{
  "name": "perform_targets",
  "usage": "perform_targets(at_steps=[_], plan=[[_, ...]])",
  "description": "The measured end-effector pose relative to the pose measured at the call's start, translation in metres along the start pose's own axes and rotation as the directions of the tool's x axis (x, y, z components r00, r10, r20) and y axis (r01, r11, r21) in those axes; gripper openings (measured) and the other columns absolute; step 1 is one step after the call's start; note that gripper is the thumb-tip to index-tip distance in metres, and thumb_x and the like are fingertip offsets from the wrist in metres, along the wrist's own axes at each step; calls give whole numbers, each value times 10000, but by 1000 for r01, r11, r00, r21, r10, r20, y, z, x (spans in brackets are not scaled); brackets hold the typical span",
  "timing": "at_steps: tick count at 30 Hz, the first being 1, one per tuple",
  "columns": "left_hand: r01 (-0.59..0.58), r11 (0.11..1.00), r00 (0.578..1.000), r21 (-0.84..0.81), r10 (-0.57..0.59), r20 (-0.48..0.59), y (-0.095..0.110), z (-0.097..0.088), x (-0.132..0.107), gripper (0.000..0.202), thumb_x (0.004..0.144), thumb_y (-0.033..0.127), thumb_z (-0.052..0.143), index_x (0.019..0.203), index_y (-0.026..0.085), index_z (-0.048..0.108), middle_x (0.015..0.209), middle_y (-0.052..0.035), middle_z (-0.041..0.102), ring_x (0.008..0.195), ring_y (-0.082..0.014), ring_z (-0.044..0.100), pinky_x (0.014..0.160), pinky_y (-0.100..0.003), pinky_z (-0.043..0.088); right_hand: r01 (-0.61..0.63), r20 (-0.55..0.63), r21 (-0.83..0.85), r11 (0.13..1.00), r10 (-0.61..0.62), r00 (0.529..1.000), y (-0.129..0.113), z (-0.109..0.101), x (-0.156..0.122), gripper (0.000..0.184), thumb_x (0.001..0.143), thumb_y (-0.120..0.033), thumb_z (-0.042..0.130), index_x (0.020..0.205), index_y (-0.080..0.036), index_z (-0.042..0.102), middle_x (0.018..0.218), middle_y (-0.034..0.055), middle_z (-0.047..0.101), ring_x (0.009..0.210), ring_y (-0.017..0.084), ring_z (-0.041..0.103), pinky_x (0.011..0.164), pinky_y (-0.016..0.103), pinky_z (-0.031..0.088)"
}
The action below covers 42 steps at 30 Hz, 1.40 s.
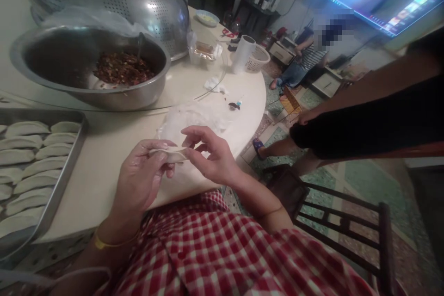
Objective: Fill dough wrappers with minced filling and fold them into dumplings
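Note:
A pale folded dumpling (pixel 174 153) is held above the table's near edge, its seam side turned up. My left hand (pixel 140 175) pinches it between thumb and fingers at its left part. At its right end the thumb and fingertips of my right hand (pixel 213 155) press on the dough, with the index finger raised. Below both hands a crumpled clear plastic sheet (pixel 189 122) lies on the table. To the left, a metal tray (pixel 65 185) carries rows of finished-looking dumplings (pixel 38 169). Dark chopped filling (pixel 121 68) sits in a large steel bowl (pixel 135 95) behind my hands.
A perforated metal dome (pixel 152 9) stands behind the bowl. Farther right on the round table (pixel 249 101) are a plastic container (pixel 204 53), a clear cylinder (pixel 243 53) and a basket (pixel 258 59). A person stands at right beside a wooden chair (pixel 342 222); another sits farther back.

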<state>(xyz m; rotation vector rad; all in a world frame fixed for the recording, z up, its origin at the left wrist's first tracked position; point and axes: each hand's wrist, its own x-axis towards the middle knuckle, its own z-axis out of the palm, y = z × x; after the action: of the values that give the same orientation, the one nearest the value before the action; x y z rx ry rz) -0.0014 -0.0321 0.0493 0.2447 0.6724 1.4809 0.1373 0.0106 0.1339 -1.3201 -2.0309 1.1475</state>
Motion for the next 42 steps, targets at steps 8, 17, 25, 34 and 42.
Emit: perform_targets(at_steps=[8, 17, 25, 34, 42], plan=[[-194, 935, 976, 296, 153, 157, -6, -11, -11, 74, 840, 195, 762, 887, 234, 722, 1020, -15, 704, 646, -108, 635, 490, -201, 526, 17, -2, 17, 1000, -17, 1000, -3, 4, 3, 252, 897, -273, 580, 1146, -235, 584, 891, -10, 652, 793, 106, 638, 711, 235, 563], [-128, 949, 991, 289, 112, 71, 5, -10, -10, 91, 808, 246, 798, 832, 198, 725, 973, -20, 710, 568, -96, 619, 445, -186, 499, 7, 102, 66, 998, -13, 995, -7, 1, 6, 260, 909, -260, 573, 1168, -237, 577, 944, -5, 678, 847, 116, 648, 762, 261, 563], [-87, 980, 991, 176, 67, 113, 7, -12, -6, 145, 740, 278, 853, 747, 208, 726, 895, -15, 726, 492, -106, 606, 369, -183, 461, -72, 176, 139, 988, 47, 983, 1, -2, 11, 285, 908, -257, 605, 1181, -207, 536, 832, -38, 593, 696, 76, 541, 675, 219, 500], [-112, 978, 988, 176, 90, 126, 6, -17, -7, 111, 758, 269, 847, 794, 229, 750, 928, -17, 736, 522, -107, 622, 410, -192, 497, 10, 134, 144, 989, -30, 991, 2, -10, 7, 359, 875, -299, 654, 1205, -226, 535, 1129, 53, 670, 1020, 155, 648, 898, 318, 546], [-121, 982, 988, 146, 104, 116, 8, -8, -4, 115, 718, 242, 859, 792, 243, 770, 877, -4, 737, 499, -105, 612, 398, -185, 486, 492, -37, -287, 822, -523, 851, -1, 2, -4, 227, 931, -175, 571, 1154, -216, 571, 941, 25, 739, 912, 161, 644, 899, 366, 519]])
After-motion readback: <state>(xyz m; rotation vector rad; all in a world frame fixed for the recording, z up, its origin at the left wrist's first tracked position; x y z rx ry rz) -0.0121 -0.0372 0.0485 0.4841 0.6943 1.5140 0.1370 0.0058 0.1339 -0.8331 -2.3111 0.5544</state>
